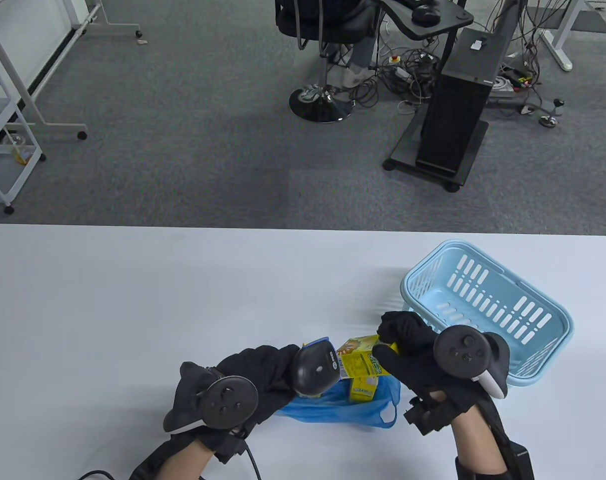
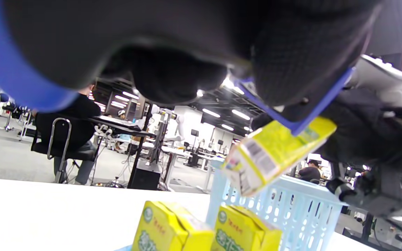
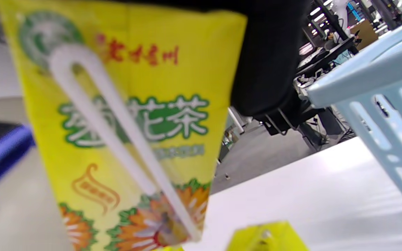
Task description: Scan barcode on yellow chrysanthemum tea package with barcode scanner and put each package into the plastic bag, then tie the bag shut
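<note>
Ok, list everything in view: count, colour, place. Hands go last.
held tea package: one, yellow, lifted above the bag in the right hand, barcode side facing the scanner
tea packages in the bag: two in the left wrist view, yellow, upright side by side
plastic bag: one, blue, on the table's near edge between the hands
barcode scanner: one, dark grey, in the left hand, pointed at the held package
basket: one, light blue, on the table's right side, nothing seen inside
table: one, white
office chair: one, black, on the grey carpet beyond the table
computer tower: one, black, on a wheeled stand
left hand: black glove, grips the scanner
right hand: black glove, holds the package
</note>
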Available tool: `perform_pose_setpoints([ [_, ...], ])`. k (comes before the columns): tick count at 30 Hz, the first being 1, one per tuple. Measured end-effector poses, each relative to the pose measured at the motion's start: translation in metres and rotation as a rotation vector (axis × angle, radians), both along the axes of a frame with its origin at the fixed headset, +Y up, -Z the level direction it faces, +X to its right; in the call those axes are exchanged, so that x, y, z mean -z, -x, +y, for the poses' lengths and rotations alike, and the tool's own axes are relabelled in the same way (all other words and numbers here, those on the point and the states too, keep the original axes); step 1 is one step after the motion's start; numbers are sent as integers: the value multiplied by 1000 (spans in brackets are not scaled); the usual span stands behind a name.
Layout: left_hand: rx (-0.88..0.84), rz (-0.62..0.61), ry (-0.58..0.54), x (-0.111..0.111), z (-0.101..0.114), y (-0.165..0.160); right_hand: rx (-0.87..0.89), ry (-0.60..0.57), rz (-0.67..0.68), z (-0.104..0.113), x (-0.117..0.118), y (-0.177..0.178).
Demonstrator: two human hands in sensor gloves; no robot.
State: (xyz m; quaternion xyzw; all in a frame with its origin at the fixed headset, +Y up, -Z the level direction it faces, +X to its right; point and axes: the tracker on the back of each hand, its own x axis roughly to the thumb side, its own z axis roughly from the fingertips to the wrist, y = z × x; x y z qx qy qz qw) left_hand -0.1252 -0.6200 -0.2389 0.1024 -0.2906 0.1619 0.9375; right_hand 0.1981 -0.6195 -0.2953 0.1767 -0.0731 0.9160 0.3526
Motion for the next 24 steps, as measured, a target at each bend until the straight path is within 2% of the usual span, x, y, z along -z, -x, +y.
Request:
perform_pose_setpoints([
  [8, 16, -3, -20, -5, -5, -13, -12, -35, -37, 9, -5, -9],
  [12, 16, -13, -17, -6, -6, -15, -2, -43, -44, 10, -6, -11],
  [19, 110, -6, -41, -9, -9, -24, -3, -51, -45, 11, -7, -10],
  [24, 96, -4, -58, -8, -10, -24, -1, -59, -38, 11, -7, -9],
])
